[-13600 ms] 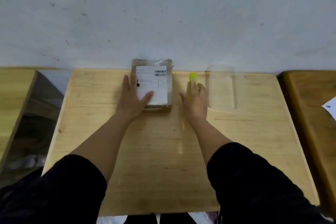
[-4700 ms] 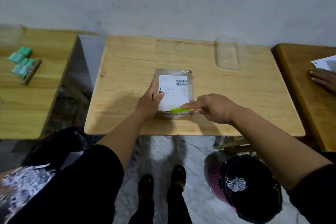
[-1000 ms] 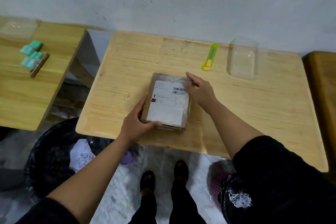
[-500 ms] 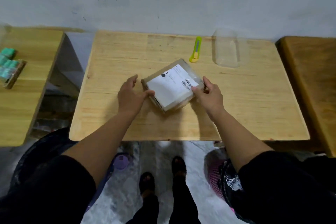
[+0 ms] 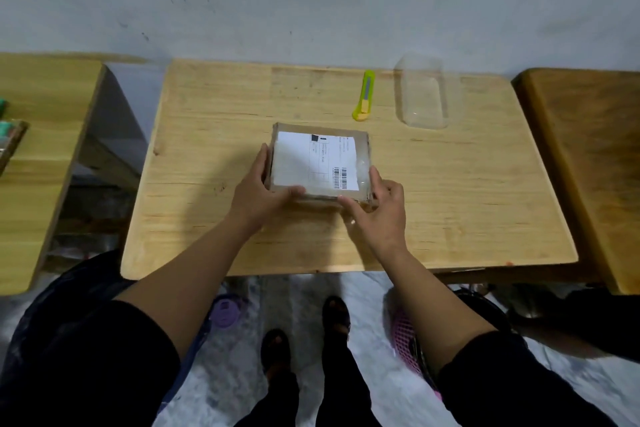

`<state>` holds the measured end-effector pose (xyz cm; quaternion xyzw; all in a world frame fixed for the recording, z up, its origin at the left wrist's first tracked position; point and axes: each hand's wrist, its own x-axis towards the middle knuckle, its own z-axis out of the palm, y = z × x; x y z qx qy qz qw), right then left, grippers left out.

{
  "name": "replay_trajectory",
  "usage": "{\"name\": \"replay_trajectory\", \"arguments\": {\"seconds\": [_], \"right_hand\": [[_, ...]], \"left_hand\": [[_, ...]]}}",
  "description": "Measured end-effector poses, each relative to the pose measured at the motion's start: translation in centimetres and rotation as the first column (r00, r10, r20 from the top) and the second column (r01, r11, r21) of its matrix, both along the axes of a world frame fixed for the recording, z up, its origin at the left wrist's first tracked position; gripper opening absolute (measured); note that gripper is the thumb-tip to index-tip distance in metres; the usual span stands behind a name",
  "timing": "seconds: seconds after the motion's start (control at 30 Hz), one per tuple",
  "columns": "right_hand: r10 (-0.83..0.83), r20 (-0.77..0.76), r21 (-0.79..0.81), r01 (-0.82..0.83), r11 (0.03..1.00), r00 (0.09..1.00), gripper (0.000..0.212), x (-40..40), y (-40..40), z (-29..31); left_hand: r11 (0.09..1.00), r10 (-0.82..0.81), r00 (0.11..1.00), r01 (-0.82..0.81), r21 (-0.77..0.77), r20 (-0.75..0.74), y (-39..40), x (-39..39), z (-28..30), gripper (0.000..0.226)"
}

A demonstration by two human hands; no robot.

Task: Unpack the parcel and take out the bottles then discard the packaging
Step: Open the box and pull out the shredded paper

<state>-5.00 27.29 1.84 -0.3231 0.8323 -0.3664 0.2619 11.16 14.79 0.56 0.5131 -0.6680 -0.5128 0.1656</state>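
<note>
The parcel lies flat mid-table, long axis running left-right. The left hand clasps its near-left corner, the right hand its near-right corner; both grips hold it.
</note>
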Motion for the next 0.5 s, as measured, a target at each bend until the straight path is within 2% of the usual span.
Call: {"name": "replay_trajectory", "arguments": {"seconds": [0.07,0.2,0.5], "right_hand": [[0.04,0.007,-0.022,-0.04,0.999,0.999,0.083,-0.52,-0.03,0.06],[0.063,0.006,-0.038,-0.063,0.997,0.998,0.082,-0.85,-0.04,0.2],[-0.04,0.031,-0.091,0.043,0.995,0.999,0.074,-1.02,-0.61,0.9]], "left_hand": [[1.0,-0.004,1.0,0.004,-0.014,0.011,0.42,-0.04,-0.35,0.117],[1.0,-0.001,1.0,0.001,-0.026,0.013,0.41,-0.28,-0.46,0.119],[0.999,0.0,0.999,0.002,-0.043,0.038,0.58,-0.47,-0.52,0.121]]}}
